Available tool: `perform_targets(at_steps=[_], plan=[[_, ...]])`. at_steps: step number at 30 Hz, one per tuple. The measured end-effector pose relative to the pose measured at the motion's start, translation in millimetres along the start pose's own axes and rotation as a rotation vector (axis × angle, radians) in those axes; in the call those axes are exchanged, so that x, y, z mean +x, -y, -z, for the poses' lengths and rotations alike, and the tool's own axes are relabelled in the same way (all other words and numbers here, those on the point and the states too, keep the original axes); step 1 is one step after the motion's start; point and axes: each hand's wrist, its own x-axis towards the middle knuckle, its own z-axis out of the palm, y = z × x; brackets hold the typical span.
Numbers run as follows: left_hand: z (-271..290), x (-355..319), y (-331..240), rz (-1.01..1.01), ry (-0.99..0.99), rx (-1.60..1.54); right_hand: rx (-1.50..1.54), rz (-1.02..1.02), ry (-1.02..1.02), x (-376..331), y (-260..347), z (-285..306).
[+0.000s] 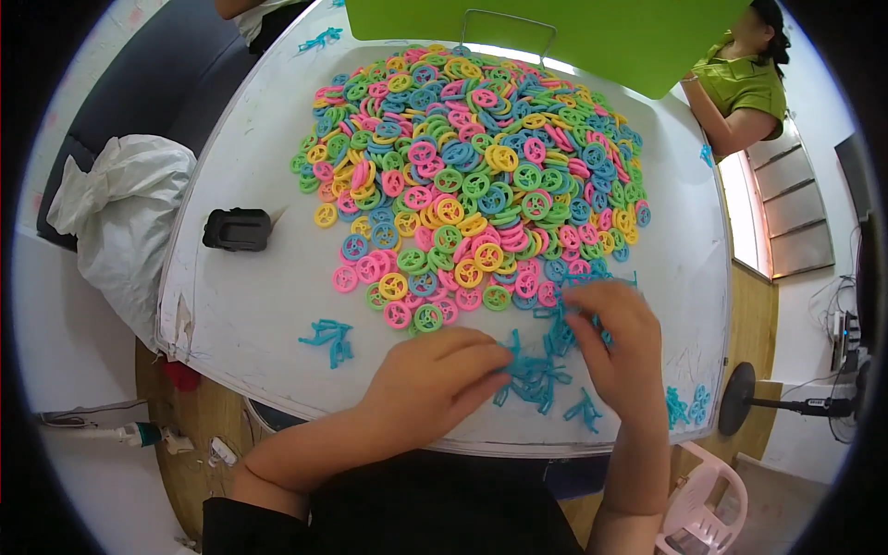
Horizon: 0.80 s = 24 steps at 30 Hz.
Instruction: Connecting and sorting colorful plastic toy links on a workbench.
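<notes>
Small teal plastic pieces with thin branching arms [532,377] lie in a loose heap near the table's front edge. My left hand [435,375] reaches to the heap's left side, its thumb and fingers closed at the tips; what they pinch is hidden. To the right, my right hand [618,333] bends over more teal pieces, fingers curled, with a teal piece [592,277] at the fingertips. Beyond both hands spreads a large pile of small plastic wheels [476,185] in pink, yellow, green and blue. A few teal pieces [328,340] sit apart at the left.
A black plastic tray [238,229] rests on the white table [277,287] at left. A green board [518,37] with a wire handle covers the far edge. A person in green [740,88] is at the far right; another person's arm [239,7] shows far left. A pink chair [708,499] stands near right.
</notes>
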Motion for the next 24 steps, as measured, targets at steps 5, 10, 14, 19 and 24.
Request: perform_targets(at_steps=[5,10,14,19,24], plan=[[-4.9,-1.0,12.3,0.058,-0.168,0.017,-0.406,0.135,-0.021,31.6,-9.0,-34.4],[-2.1,-2.2,14.6,0.114,-0.153,-0.129,-0.413,0.124,-0.039,31.8,-16.3,-37.7],[-1.1,-4.7,14.9,0.126,-0.153,-0.127,-0.435,0.186,-0.027,19.1,0.0,-21.9],[-6.5,-4.1,15.5,0.131,-0.160,-0.230,0.951,-0.599,0.063,-6.8,24.2,-19.0],[-14.7,-7.6,15.8,0.165,-0.176,-0.279,1.119,-0.627,0.054,-20.0,9.9,-43.8]])
